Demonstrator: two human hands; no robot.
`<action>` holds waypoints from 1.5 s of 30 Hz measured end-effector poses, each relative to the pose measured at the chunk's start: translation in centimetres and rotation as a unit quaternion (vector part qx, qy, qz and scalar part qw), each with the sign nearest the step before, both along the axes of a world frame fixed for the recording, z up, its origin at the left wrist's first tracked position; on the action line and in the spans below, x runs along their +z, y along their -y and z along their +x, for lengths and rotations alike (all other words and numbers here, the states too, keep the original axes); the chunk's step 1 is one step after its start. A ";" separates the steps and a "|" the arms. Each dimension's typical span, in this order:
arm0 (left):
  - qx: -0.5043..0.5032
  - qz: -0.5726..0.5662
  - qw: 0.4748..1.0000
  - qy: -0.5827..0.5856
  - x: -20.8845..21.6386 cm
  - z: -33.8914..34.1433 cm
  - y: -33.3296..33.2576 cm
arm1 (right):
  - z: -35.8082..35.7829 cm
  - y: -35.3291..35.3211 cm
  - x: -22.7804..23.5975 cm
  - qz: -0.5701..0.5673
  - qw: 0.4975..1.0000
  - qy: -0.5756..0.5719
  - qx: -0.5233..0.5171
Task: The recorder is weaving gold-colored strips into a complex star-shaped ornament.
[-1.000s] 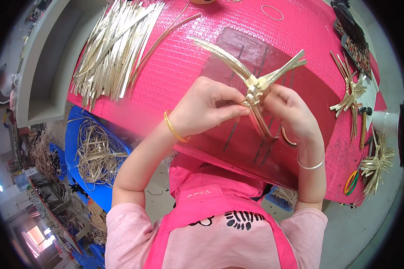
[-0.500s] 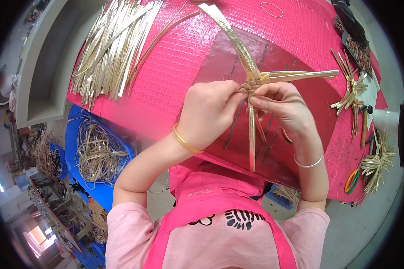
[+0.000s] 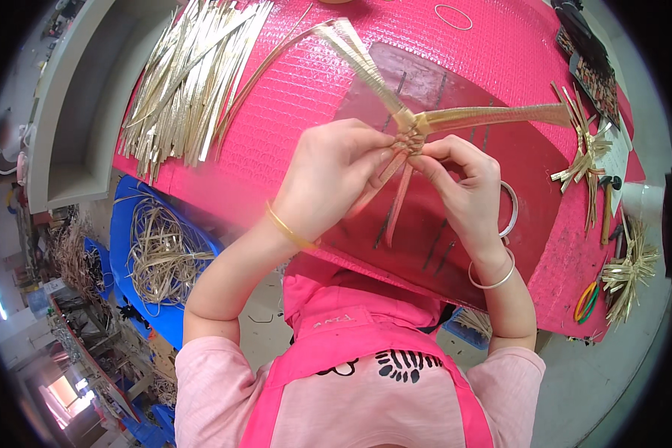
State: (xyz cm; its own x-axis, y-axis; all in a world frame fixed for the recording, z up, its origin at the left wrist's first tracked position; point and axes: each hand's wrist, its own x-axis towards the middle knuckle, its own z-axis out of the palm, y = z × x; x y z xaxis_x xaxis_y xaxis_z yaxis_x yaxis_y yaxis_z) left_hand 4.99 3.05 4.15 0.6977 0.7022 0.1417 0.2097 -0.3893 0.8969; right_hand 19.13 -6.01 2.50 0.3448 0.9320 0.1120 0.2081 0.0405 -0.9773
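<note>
Both my hands pinch a small woven piece of gold strips (image 3: 409,137), held above the dark red mat (image 3: 455,201). Two bundles of gold strip ends stretch from it, one to the upper left, the other to the right. Reddish-backed strip ends hang down between my hands. My left hand (image 3: 343,168), wearing a gold bangle (image 3: 287,228), grips the weave's left side with thumb and forefinger. On the lower right side of the weave, my right hand (image 3: 463,179) pinches with thumb and fingertips; a silver bangle (image 3: 493,282) circles that wrist.
Loose gold strips (image 3: 190,82) lie in a pile at the far left of the pink-covered table (image 3: 276,142). Below the left edge stands a blue bin (image 3: 145,310) of tangled strips. At the right are finished-looking gold knots (image 3: 591,149), a hammer (image 3: 608,205) and rubber bands (image 3: 586,302).
The weave has shifted slightly left and turned in my fingers. The hanging strips now slant down to the left, and the right-hand bundle shows broader. A pale ring beside my right hand has come into fuller view.
</note>
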 end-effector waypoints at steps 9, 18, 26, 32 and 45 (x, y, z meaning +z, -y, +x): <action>0.035 0.030 0.999 0.029 1.0 0.3 1.0 | -0.5 0.3 0.2 -0.002 0.908 -0.416 0.047; 0.000 -0.020 0.999 0.025 1.4 -0.3 0.8 | -1.1 0.3 0.9 0.014 0.987 -0.158 -0.017; -0.067 -0.513 0.853 0.064 1.7 0.4 -0.8 | -1.7 -0.4 0.4 0.156 0.960 0.194 -0.125; 0.030 -0.322 0.933 0.158 0.4 1.9 1.3 | -1.5 0.3 1.1 0.058 0.991 -0.088 -0.080; -0.122 -0.378 0.918 0.005 1.4 1.4 -0.8 | 1.2 0.7 2.1 -0.075 0.969 -0.235 0.021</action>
